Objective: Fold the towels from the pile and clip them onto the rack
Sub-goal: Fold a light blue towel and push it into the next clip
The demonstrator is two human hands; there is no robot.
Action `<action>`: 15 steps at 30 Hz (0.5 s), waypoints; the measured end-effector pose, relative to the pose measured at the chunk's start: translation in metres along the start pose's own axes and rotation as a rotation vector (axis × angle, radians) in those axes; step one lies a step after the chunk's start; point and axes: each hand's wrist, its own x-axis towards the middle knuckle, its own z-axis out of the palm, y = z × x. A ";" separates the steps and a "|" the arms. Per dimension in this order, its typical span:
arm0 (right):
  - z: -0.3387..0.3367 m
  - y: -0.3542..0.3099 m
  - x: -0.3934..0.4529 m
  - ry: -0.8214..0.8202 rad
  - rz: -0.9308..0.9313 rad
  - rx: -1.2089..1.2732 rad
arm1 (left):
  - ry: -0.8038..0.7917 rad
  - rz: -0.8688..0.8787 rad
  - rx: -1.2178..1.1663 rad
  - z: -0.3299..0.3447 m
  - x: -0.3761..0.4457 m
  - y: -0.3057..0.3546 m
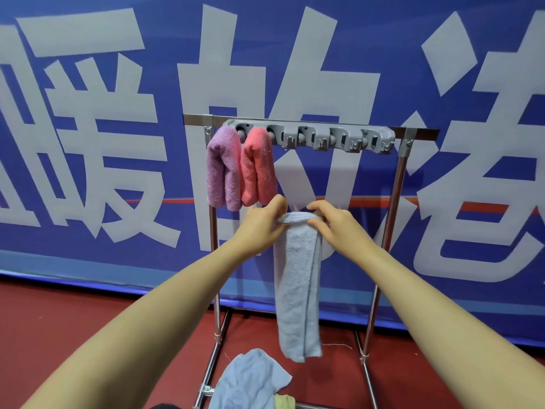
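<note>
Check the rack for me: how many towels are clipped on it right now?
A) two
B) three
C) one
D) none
A: only the purple towel and the pink towel hang from the grey clip bar; the light blue towel is held below it by the left hand and right hand.

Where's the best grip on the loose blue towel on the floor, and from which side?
Probably the raised crumpled ridge at the top of the loose blue towel, coming down from above. It lies in a bunched heap at the rack's base, with folds standing proud; its lower edge runs out of frame, so no flat corner shows to pinch.
</note>
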 end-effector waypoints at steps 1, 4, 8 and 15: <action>0.000 0.000 0.000 -0.020 0.018 0.003 | -0.005 -0.002 -0.001 0.000 0.000 0.002; 0.002 0.001 0.002 -0.085 0.040 -0.054 | -0.011 -0.009 -0.008 -0.001 -0.003 0.007; 0.005 -0.004 0.004 -0.073 0.035 -0.115 | -0.029 -0.042 -0.013 -0.006 -0.007 0.011; 0.009 -0.007 0.007 0.034 0.027 -0.107 | 0.042 -0.064 0.030 -0.006 -0.004 0.013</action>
